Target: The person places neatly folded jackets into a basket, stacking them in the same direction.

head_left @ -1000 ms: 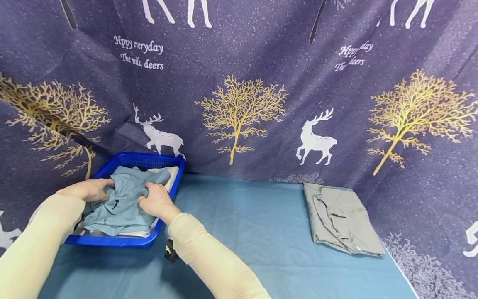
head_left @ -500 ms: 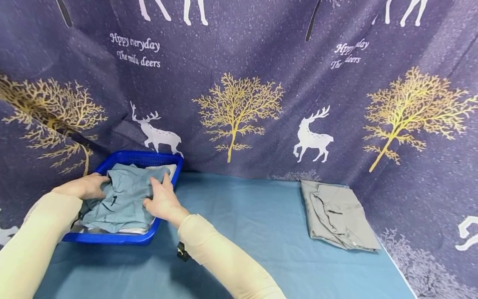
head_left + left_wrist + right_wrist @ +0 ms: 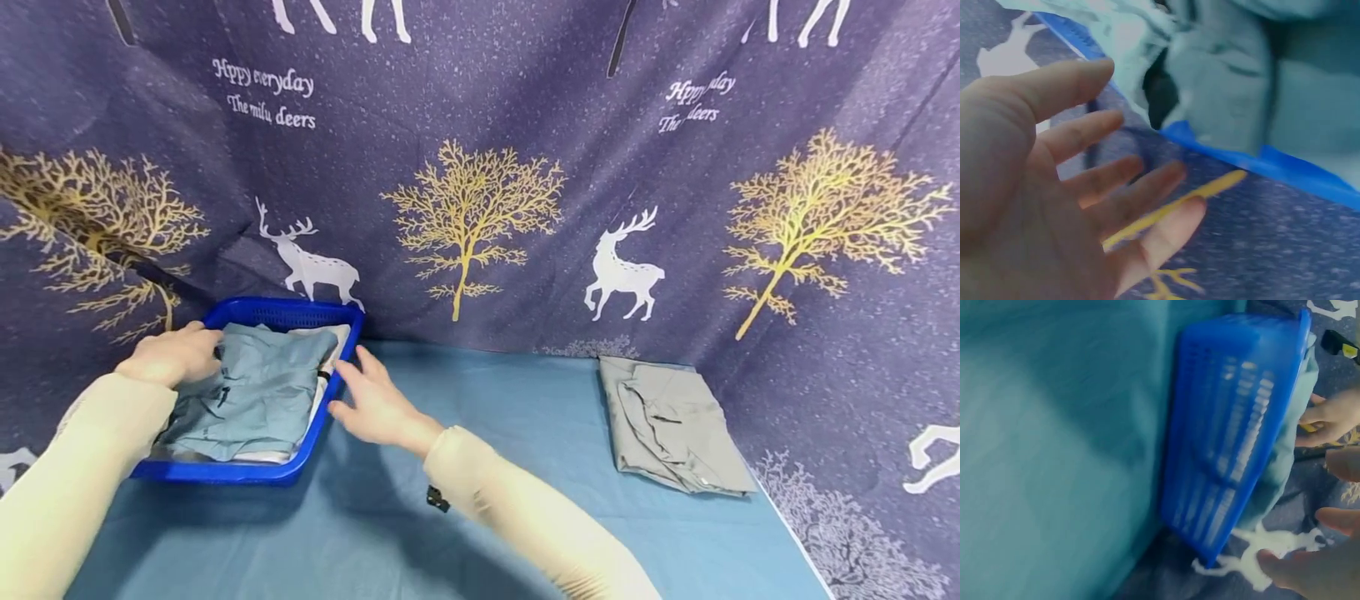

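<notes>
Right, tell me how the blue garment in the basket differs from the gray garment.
The blue garment is dusty blue; the gray garment is plain gray. The blue garment lies on pale cloth inside the basket; the gray garment lies on the table. The left hand is beside the blue garment; neither hand is near the gray garment. Both are creased fabric.

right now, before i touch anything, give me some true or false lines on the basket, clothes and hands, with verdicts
1. A blue-green garment lies in the blue basket. True.
2. The right hand is holding a grey garment. False: the right hand is open beside the basket, and the grey garment lies apart from it.
3. The left hand is at the basket's left side in the head view. True.
4. The basket is tipped on its side. False: it stands upright on the blue cloth.
</notes>
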{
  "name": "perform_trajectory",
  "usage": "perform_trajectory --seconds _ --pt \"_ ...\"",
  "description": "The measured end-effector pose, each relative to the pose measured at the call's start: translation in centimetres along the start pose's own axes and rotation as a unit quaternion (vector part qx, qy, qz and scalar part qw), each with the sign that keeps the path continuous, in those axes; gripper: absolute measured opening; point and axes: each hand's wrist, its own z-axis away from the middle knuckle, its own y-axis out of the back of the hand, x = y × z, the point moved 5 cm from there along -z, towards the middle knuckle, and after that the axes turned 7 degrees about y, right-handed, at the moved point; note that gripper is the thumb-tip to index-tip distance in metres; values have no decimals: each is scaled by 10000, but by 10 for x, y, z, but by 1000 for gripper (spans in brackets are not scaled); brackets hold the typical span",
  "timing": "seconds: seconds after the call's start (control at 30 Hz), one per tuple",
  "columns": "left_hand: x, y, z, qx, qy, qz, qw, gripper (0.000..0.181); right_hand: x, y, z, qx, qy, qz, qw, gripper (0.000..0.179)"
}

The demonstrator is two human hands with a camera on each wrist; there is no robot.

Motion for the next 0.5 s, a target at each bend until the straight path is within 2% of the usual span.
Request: perform_trajectory --seconds 0.17,0.5 --pt "26 9 -3 262 -124 -171 9994 50 25 23 18 274 139 -9 9995 54" --pt "92 9 -4 715 -811 -167 9940 46 70 50 54 272 -207 -412 9986 53"
